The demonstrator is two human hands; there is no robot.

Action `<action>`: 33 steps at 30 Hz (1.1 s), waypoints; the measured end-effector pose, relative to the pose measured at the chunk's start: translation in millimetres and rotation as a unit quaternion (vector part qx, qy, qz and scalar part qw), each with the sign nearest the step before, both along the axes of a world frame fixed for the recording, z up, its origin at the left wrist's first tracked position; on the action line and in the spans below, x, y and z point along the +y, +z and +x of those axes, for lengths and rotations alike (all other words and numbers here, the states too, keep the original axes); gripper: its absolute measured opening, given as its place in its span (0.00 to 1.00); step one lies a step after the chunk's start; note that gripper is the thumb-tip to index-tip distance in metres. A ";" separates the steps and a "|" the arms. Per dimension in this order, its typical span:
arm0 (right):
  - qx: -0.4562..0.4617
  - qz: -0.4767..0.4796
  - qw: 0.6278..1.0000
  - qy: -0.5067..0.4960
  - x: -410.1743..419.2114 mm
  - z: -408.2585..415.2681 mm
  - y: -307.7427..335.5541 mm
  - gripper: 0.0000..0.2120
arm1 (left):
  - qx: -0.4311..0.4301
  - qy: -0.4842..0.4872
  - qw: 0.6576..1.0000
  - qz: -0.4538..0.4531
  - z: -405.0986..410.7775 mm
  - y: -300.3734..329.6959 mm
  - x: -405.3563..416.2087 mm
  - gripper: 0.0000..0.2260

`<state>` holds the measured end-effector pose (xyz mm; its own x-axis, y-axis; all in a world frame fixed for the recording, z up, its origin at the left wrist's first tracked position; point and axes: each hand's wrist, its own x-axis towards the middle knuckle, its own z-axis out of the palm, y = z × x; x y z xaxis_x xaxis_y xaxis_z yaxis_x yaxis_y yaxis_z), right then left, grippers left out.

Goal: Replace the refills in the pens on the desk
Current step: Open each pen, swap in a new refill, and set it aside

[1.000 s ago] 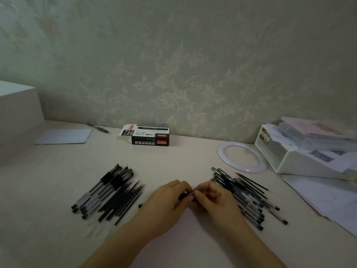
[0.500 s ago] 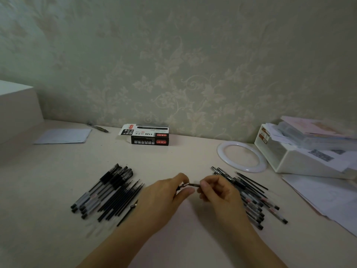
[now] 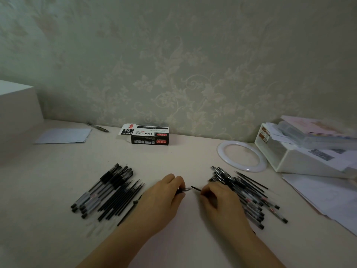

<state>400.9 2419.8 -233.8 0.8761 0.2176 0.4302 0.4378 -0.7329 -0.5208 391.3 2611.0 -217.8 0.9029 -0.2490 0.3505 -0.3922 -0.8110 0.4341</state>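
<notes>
Left hand pinches a silver-tipped pen part; right hand grips a thin black refill, tips nearly meeting above the table, between two pen piles.

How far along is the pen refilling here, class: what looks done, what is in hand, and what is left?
Done: cannot be told for sure; the left pile holds capped pens with loose refills beside them.
In hand: the left hand holds a pen tip piece, the right hand a thin dark refill, a gap between them.
Left: the right pile, seemingly many pens.
</notes>
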 end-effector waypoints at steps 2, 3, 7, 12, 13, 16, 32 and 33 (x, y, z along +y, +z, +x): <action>-0.006 0.024 1.000 0.001 1.5 -0.5 1.2 0.07 | -0.007 -0.001 1.000 -0.003 0.9 -0.5 0.5 0.03; -0.011 0.046 0.999 0.001 2.2 -0.5 2.8 0.06 | -0.010 -0.006 1.000 -0.008 1.4 -0.6 0.7 0.03; 0.006 0.111 0.993 0.026 6.4 -5.3 11.7 0.05 | -0.028 -0.039 0.998 -0.038 2.6 -0.6 -0.5 0.03; 0.099 0.184 0.976 0.063 8.9 -6.6 12.5 0.11 | -0.038 -0.070 0.993 -0.090 3.5 0.4 -3.4 0.03; 0.110 0.199 0.972 0.065 8.4 -5.8 12.8 0.11 | -0.041 -0.073 0.991 -0.100 3.6 1.2 -3.0 0.03; 0.143 0.222 0.960 0.093 8.5 -4.9 12.7 0.09 | -0.049 -0.091 0.988 -0.114 2.8 3.5 -1.5 0.04; 0.163 0.293 0.934 0.120 3.7 -1.9 17.8 0.06 | -0.002 -0.104 0.985 -0.138 -0.5 5.5 -4.2 0.09; 0.165 0.296 0.933 0.119 3.9 -2.4 18.2 0.06 | -0.016 -0.100 0.985 -0.138 -0.2 6.2 -3.5 0.09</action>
